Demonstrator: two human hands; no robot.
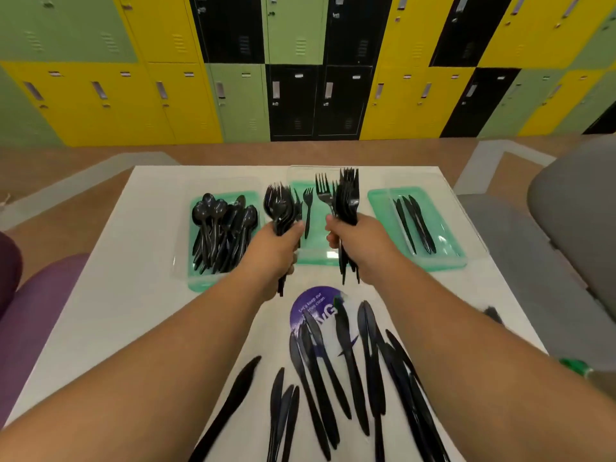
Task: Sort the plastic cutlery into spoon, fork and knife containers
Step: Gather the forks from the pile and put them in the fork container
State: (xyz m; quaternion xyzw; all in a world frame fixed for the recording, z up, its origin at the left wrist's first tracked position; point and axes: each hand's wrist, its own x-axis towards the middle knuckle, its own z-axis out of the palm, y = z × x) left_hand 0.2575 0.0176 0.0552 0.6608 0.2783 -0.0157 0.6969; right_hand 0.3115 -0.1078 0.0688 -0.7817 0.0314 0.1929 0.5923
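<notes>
Nearest the camera: loose knives point(333, 361), black plastic, lie scattered on the white table point(116, 311), handles mostly toward the viewer. One knife point(233, 395) lies apart at the left of the heap. Several blades overlap a round purple sticker point(316, 301).

Far half of the table, left to right:
- Spoon tray point(200, 285), clear with a green bottom, holds a heap of black spoons point(220, 228), bowls pointing away.
- Left hand point(278, 241), fingers curled tight round a bunch of forks point(281, 205), tines up, held just above the gap between the spoon tray and fork tray.
- Fork tray point(316, 255), middle. One small fork point(307, 208) shows between the two hands; I cannot tell whether it lies in the tray or is held.
- Right hand point(360, 238), clamped on a second fork bunch point(348, 195), tines up, handles sticking out below the fist, over the right side of the fork tray.
- Knife tray point(446, 258), right, holds a few knives point(415, 225) lying side by side.

The hands are near each other, not touching.

Surroundings: purple seat point(40, 311) at the left, grey chair point(573, 211) at the right, yellow, green and black lockers point(300, 78) behind.
</notes>
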